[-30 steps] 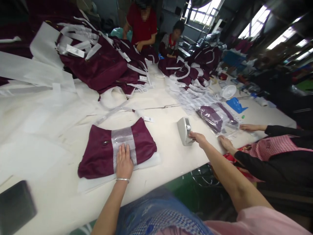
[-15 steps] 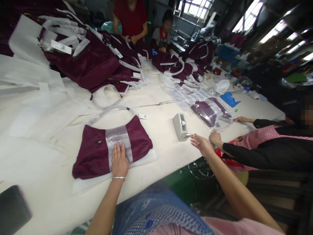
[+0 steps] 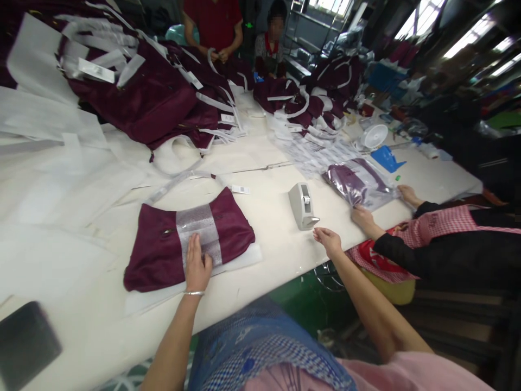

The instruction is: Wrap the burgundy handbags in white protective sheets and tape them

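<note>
A maroon handbag (image 3: 157, 252) lies flat on the table in front of me, with a silvery translucent wrap (image 3: 199, 231) round its middle. My left hand (image 3: 198, 266) rests on that wrap, fingers stretched out, thumb apart. White sheets (image 3: 244, 258) lie under the bag. Its wrapped handle (image 3: 175, 184) loops behind it, beside a white tag (image 3: 240, 189). To the right stands a grey tape dispenser (image 3: 300, 206). Just off its front tip, my right hand (image 3: 329, 241) has thumb and fingers pinched together; what is between them is too small to make out.
Several maroon bags (image 3: 138, 103) are heaped at the back left, more (image 3: 293, 103) at the back centre. A co-worker's hands (image 3: 363, 217) hold a plastic-bagged maroon bag (image 3: 358, 179) at right. A dark flat object (image 3: 28, 345) sits front left. Two people stand across the table.
My right hand has drawn slightly back from the dispenser, its fingers closing into a pinch. The left hand stays on the bag, its thumb now spread. The co-worker's hands have shifted on the plastic bag.
</note>
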Demonstrator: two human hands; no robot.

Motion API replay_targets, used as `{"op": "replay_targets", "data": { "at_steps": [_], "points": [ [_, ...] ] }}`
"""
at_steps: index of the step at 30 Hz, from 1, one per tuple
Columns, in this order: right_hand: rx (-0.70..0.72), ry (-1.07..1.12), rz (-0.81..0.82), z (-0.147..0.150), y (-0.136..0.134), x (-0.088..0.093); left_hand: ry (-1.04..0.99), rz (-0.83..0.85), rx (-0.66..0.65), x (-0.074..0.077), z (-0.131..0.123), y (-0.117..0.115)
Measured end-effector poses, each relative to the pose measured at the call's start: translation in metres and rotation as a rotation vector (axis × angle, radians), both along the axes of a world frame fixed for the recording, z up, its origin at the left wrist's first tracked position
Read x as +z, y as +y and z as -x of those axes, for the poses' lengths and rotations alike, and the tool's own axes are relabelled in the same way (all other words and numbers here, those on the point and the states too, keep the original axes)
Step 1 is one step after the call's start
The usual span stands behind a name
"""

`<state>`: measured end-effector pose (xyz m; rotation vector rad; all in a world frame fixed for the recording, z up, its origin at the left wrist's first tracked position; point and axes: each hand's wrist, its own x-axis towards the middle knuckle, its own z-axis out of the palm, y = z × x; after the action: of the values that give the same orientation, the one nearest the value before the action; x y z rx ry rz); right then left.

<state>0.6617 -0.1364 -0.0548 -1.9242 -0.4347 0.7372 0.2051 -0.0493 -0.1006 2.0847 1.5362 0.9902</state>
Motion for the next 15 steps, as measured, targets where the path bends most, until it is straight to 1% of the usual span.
{"op": "replay_targets", "data": {
  "at_steps": [2, 4, 5, 6, 8, 10, 11, 13, 15],
  "points": [
    [0.025, -0.094, 0.028, -0.005, -0.007, 0.002, -0.054, 0.034, 0.008, 0.003, 0.004, 0.0],
    [0.076, -0.173, 0.04, -0.005, -0.015, 0.012, -0.13, 0.079, 0.032, 0.004, 0.007, -0.001],
    [0.142, -0.235, 0.043, -0.002, -0.018, 0.019, -0.179, 0.103, 0.043, 0.004, 0.008, -0.001],
    [0.245, -0.317, 0.04, 0.003, -0.018, 0.028, -0.235, 0.124, 0.05, 0.003, 0.009, -0.001],
    [0.544, -0.514, 0.008, 0.021, -0.01, 0.049, -0.353, 0.15, 0.056, 0.001, 0.01, -0.002],
    [0.888, -0.665, -0.069, 0.053, 0.009, 0.071, -0.448, 0.155, 0.059, -0.001, 0.01, -0.002],
    [1.038, -0.687, -0.122, 0.072, 0.02, 0.082, -0.478, 0.153, 0.062, -0.002, 0.01, -0.003],
    [1.313, -0.663, -0.226, 0.117, 0.046, 0.102, -0.515, 0.15, 0.075, -0.003, 0.01, -0.003],
    [1.563, -0.599, -0.292, 0.164, 0.073, 0.113, -0.55, 0.148, 0.088, -0.002, 0.01, -0.003]
  ]
}}
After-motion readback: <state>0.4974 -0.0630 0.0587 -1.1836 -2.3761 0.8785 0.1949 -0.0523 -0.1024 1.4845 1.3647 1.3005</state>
